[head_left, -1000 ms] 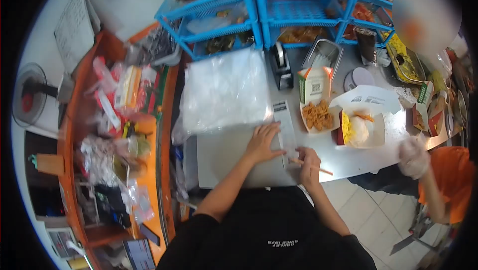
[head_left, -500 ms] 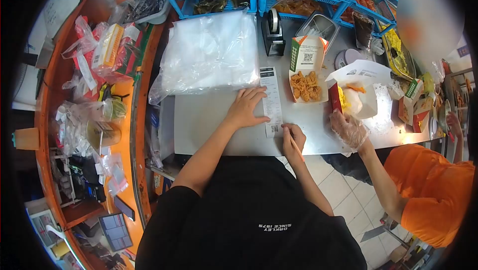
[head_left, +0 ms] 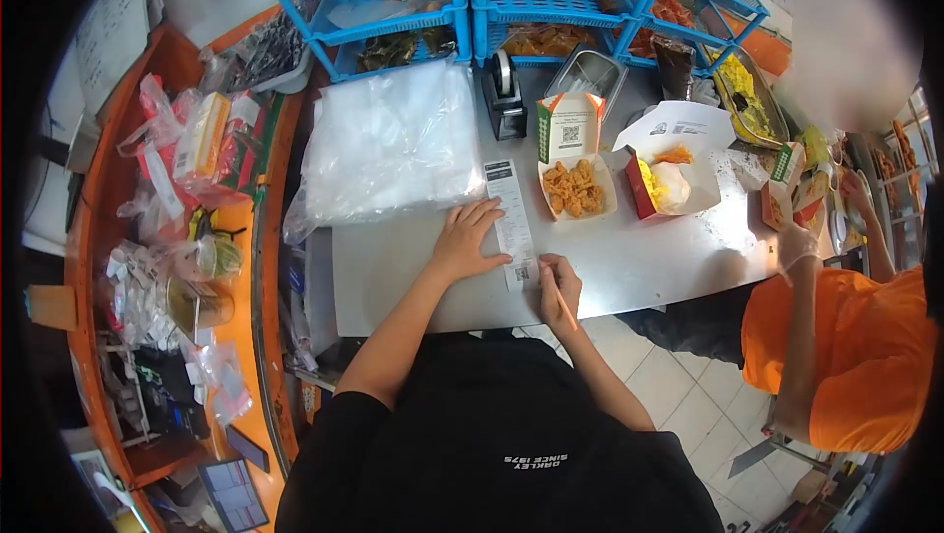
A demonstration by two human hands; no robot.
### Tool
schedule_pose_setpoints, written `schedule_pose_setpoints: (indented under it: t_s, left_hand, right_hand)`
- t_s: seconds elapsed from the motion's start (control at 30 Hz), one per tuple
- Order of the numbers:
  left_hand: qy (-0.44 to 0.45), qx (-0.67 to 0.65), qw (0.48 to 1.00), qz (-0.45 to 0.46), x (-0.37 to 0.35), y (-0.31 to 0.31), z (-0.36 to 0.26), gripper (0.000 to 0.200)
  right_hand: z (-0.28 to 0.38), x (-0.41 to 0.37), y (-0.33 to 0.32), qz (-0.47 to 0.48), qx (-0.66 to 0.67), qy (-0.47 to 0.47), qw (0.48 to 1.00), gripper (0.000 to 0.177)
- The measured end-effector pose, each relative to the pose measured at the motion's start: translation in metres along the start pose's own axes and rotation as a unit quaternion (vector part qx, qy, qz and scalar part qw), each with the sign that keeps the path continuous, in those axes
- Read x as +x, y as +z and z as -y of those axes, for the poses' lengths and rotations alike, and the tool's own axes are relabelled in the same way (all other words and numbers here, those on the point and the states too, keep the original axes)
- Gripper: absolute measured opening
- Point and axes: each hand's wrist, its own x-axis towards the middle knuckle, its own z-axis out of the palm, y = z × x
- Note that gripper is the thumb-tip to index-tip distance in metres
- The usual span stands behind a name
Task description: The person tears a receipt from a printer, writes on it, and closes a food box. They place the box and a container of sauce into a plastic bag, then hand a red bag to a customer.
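My left hand [head_left: 466, 246] lies flat on the metal counter with its fingers spread. Its thumb and fingertips reach the left edge of a long printed receipt [head_left: 509, 218]. At the receipt's lower right corner, my right hand [head_left: 559, 289] is closed around a slim orange pen [head_left: 566, 309], whose end points down towards me. What the pen's writing tip touches is hidden by the fingers. Just beyond the right hand stands an open paper box of fried chicken pieces [head_left: 573, 189].
Clear plastic bags [head_left: 393, 140] are piled at left, beside a black tape dispenser [head_left: 504, 100]. A second open food box [head_left: 669, 184] stands to the right. Blue basket racks [head_left: 551, 4] line the back. A co-worker in an orange shirt [head_left: 836, 356] is at right.
The co-worker's gloved hand has let go of the second food box and moved right towards other boxes. The view has shifted slightly. My hands keep their places at the receipt.
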Motion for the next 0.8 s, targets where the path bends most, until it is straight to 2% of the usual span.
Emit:
schedule_pose_setpoints:
  t_s: [0.1,0.33,0.7,0.8]
  left_hand:
    - [0.007,-0.005,1.0,-0.009,-0.001,0.0,0.002,0.072]
    - [0.006,-0.02,1.0,0.008,-0.001,-0.004,0.002,0.076]
    - [0.005,-0.013,1.0,0.009,-0.002,-0.003,0.004,0.077]
    - [0.005,-0.013,1.0,0.008,-0.002,-0.002,0.004,0.077]
  right_hand:
    - [0.003,0.001,-0.001,-0.006,0.067,-0.01,0.998,0.026]
    - [-0.003,0.003,-0.001,0.018,0.163,0.044,0.986,0.025]
    - [0.006,0.005,0.0,0.021,0.099,0.021,0.995,0.024]
    - [0.003,0.003,0.0,0.026,0.079,0.023,0.996,0.033]
